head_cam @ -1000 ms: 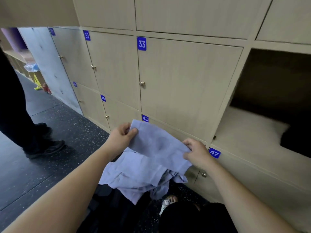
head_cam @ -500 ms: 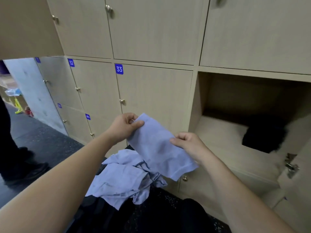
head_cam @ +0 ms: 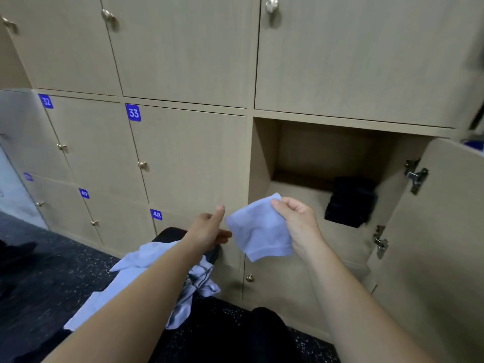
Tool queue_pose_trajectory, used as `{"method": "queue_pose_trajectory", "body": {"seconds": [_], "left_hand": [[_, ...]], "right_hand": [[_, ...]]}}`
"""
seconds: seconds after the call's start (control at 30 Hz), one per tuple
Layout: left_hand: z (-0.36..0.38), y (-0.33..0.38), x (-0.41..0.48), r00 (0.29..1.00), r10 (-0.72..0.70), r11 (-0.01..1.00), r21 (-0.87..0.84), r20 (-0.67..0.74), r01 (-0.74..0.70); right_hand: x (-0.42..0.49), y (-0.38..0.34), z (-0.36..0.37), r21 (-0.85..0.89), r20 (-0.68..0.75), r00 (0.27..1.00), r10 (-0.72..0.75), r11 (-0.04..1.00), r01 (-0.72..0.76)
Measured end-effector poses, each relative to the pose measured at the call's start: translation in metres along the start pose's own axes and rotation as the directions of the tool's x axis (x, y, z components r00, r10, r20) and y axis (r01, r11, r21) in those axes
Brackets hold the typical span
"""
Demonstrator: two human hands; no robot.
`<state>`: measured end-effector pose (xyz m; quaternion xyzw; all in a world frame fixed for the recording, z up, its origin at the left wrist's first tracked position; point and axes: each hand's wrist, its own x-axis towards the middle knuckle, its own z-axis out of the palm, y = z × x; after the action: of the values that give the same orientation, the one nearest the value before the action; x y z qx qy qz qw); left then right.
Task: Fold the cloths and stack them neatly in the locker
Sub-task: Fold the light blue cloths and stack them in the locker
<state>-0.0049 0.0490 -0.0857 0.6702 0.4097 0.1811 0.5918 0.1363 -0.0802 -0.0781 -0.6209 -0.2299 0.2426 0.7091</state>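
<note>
Folded cloth [head_cam: 262, 231] held in air before open locker [head_cam: 290, 196], top corner pinched by right hand [head_cam: 298, 224] fingers. Just beside cloth, left hand [head_cam: 209, 231] released, fingers straight. Below left forearm, loose cloths [head_cam: 141, 260] heaped. Inside locker, black stack [head_cam: 351, 203].

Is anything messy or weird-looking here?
Yes: the heap of light blue cloths at the lower left is crumpled and unfolded, ends dangling. The folded cloth in the right hand looks tidy, and so does the black stack in the open locker.
</note>
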Motion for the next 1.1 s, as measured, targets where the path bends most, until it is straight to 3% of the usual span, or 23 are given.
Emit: {"method": "queue_pose_trajectory", "body": {"seconds": [0.1,0.27,0.37,0.5,0.7,0.9,1.1], "left_hand": [[0.016,-0.002,-0.002,0.99,0.134,0.984,-0.121,0.036,-0.129],[0.032,0.006,0.002,0.944,0.316,0.944,-0.124,0.093,-0.304],[0.037,0.015,0.007,0.928,0.361,0.931,-0.083,0.094,-0.355],[0.042,0.025,0.013,0.91,0.395,0.918,-0.011,0.128,-0.397],[0.05,0.04,0.02,0.907,0.372,0.925,0.004,0.199,-0.381],[0.058,0.05,0.023,0.913,0.308,0.947,-0.179,0.268,-0.267],[0.067,0.049,0.03,0.922,0.298,0.942,-0.231,0.247,-0.243]], "right_hand": [[-0.001,-0.002,-0.01,0.001,-0.06,0.998,0.029,1.0,-0.029],[-0.004,-0.007,-0.03,-0.062,-0.11,0.994,-0.016,0.998,0.01],[-0.003,-0.006,-0.044,-0.143,-0.147,0.988,-0.054,0.989,0.033],[-0.002,-0.012,-0.059,-0.105,-0.164,0.984,-0.067,0.993,0.05],[0.006,-0.023,-0.067,-0.136,-0.195,0.975,-0.111,0.987,0.085],[0.02,-0.025,-0.064,-0.121,-0.2,0.97,-0.141,0.986,0.118],[0.026,-0.018,-0.064,-0.106,-0.208,0.972,-0.109,0.99,0.088]]}}
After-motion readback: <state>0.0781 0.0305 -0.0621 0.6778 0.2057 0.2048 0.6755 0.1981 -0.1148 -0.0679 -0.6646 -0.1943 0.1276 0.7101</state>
